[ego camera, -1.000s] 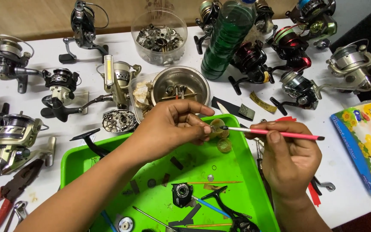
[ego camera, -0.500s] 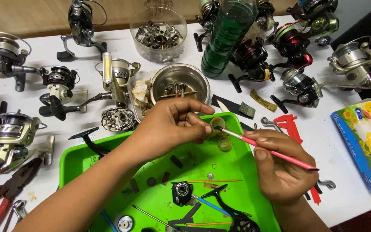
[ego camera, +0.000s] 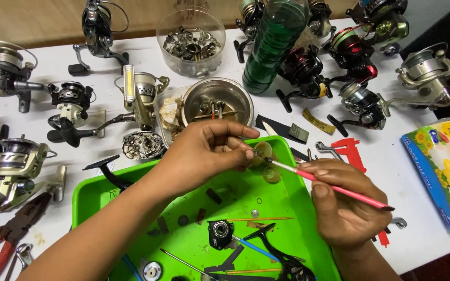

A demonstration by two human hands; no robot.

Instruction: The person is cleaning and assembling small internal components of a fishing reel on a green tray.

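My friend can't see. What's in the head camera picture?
A left hand pinches a tiny part while the right hand touches it with a pink brush, over a green tray of small parts. Fishing reels surround it on a white table.

Both forearms bare, no sleeves or jewellery.

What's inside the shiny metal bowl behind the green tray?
The metal bowl holds a few small metal parts and thin sticks, one with a red tip. They are too small to name. The left hand covers the bowl's near rim, so anything there is hidden.
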